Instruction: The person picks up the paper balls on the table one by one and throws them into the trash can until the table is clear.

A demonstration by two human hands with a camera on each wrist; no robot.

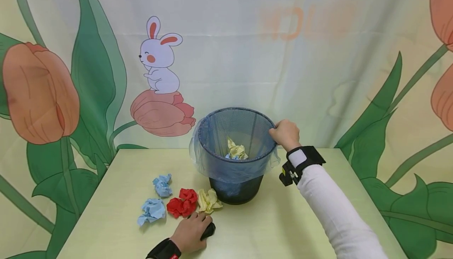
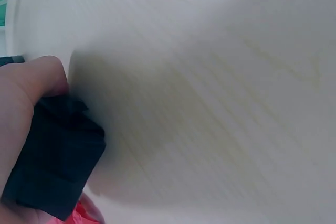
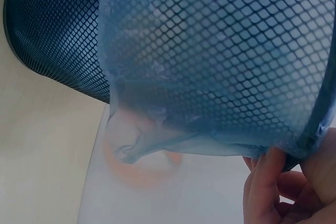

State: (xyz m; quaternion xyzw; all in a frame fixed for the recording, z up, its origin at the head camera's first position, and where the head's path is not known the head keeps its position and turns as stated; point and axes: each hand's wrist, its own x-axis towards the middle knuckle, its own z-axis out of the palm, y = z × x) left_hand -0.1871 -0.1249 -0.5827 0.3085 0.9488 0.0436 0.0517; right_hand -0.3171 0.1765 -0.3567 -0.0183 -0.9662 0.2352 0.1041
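My right hand (image 1: 286, 134) grips the right rim of a black mesh wastebasket (image 1: 236, 196), fingers curled over its edge and the blue plastic bag (image 3: 152, 98) that lines it. The basket stands upright at the back of the table. Inside lie crumpled yellow paper (image 1: 237, 150) and a bit of blue paper (image 1: 231, 157). Low in the head view, my left hand (image 1: 191, 232) holds a piece of crumpled black paper (image 2: 58, 150) close over the tabletop, thumb and fingers around it. Just beyond that hand are a red paper ball (image 1: 183, 203) and a yellow paper ball (image 1: 209, 201).
Two light-blue paper balls (image 1: 152, 211) lie on the left of the pale table (image 1: 283, 219), one behind the other. A printed curtain (image 1: 226, 62) with a rabbit and tulips hangs right behind the table's back edge.
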